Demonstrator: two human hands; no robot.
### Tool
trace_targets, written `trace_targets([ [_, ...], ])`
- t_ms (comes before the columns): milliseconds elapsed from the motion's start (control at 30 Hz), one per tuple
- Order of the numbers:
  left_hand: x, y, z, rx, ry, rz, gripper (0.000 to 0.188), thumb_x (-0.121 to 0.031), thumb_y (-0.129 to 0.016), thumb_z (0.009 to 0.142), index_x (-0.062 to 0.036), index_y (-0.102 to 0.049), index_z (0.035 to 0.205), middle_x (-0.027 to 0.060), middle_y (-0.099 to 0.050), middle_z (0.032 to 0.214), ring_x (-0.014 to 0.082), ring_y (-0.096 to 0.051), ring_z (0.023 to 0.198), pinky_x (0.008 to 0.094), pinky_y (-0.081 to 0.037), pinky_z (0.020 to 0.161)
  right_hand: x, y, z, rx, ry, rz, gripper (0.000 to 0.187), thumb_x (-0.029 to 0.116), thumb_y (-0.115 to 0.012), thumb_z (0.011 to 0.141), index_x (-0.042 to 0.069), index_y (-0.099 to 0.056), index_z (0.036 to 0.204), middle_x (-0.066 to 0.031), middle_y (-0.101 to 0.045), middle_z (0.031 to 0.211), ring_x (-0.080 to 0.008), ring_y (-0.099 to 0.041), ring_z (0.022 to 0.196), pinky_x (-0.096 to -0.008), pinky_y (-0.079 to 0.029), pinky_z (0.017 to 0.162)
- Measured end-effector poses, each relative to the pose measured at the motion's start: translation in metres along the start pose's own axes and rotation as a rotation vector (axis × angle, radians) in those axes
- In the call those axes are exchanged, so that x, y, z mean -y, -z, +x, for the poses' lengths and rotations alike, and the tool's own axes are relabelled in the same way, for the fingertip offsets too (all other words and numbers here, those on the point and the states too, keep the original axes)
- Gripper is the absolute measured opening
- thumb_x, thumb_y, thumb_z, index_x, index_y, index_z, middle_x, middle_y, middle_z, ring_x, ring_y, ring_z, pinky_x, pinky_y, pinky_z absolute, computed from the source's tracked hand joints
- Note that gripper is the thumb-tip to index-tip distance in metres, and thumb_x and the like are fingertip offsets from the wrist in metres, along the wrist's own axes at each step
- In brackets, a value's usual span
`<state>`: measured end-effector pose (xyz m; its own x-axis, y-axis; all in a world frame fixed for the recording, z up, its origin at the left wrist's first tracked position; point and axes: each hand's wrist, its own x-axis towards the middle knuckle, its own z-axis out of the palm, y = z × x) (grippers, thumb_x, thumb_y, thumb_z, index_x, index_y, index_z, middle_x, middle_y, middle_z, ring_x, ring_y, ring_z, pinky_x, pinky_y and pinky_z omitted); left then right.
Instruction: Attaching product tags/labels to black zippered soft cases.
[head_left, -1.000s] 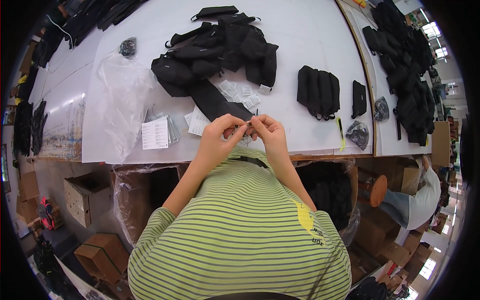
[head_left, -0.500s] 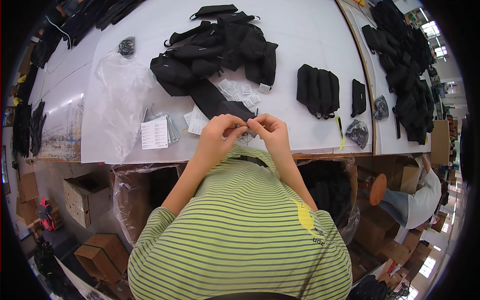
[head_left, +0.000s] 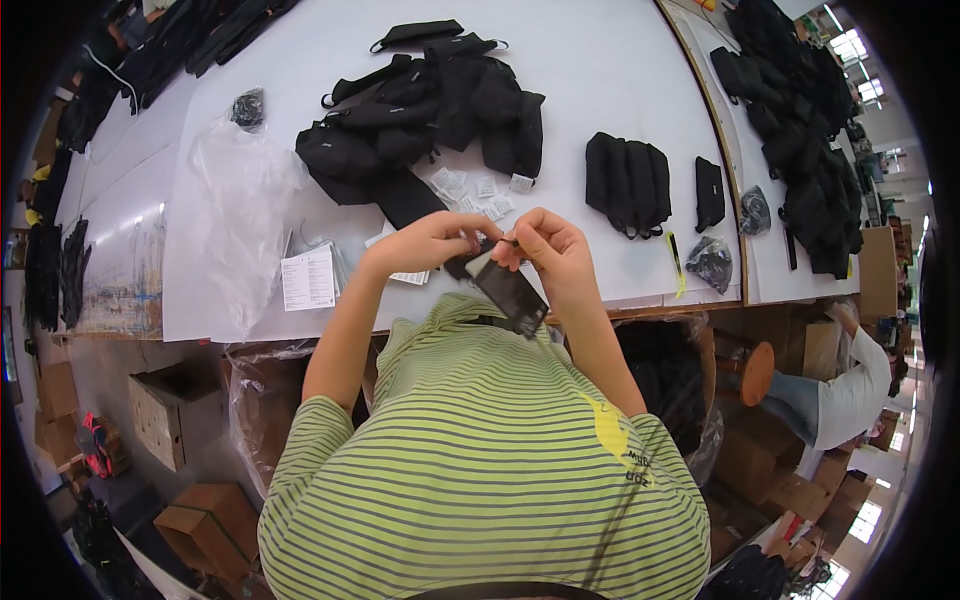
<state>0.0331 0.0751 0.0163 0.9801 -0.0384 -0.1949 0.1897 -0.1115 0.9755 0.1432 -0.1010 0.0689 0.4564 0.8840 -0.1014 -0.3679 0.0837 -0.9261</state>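
So the main action is right at the near edge of the white desk (head_left: 600,70), just in front of a green striped shirt (head_left: 480,450). The right hand (head_left: 558,252) has its grip pinched closed, thumb against finger, on a little bit of dark cord (head_left: 510,242). A flat dark tag (head_left: 512,296) with a paler top edge hangs tilted just below the fingers, over the desk's edge and the shirt front. The left hand (head_left: 440,240) comes in from the other side, index finger stretched out to the cord and thumb bent below it. Its grip looks loose and partly open (honestly can't tell whether it has hold of the cord or is only touching it).

Behind the left hand, a long black piece (head_left: 408,200) runs back to a messy heap of black pouches (head_left: 440,105). Small white labels (head_left: 475,188) are scattered between heap and hands. Off to the left there's a stack of printed cards (head_left: 310,278), then a crumpled clear plastic bag (head_left: 240,190). Over on the right, a row of black pouches (head_left: 627,182) sits near a single flat pouch (head_left: 709,193), with a yellow strip (head_left: 673,262) and a small bag of dark stuff (head_left: 710,265) just below.
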Motion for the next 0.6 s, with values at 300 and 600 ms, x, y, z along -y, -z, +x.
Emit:
trace_targets([
  [300,-0.034,-0.003,-0.014,0.132,-0.088,0.055,0.026,-0.015,-0.064,0.08,-0.0071,-0.06,0.105,-0.0016,-0.056,0.089,0.0144,-0.05,0.081,0.0297,-0.042,0.075,0.033,0.0,-0.012,0.158,0.081,0.438,0.024,0.028,-0.06,0.092,0.007,-0.051,0.083,-0.0064,-0.059,0.071,-0.0128,-0.057,0.067,-0.0234,-0.044,0.062],
  [600,0.0,-0.015,-0.033,-0.041,-0.105,0.132,0.027,-0.019,-0.077,0.073,-0.003,-0.065,0.09,0.0012,-0.059,0.085,0.0171,-0.051,0.087,0.0291,-0.04,0.078,0.036,0.009,-0.021,0.248,0.103,0.689,0.027,0.035,-0.05,0.096,0.012,-0.044,0.083,0.0032,-0.046,0.064,-0.009,-0.04,0.063,-0.0215,-0.033,0.059],
])
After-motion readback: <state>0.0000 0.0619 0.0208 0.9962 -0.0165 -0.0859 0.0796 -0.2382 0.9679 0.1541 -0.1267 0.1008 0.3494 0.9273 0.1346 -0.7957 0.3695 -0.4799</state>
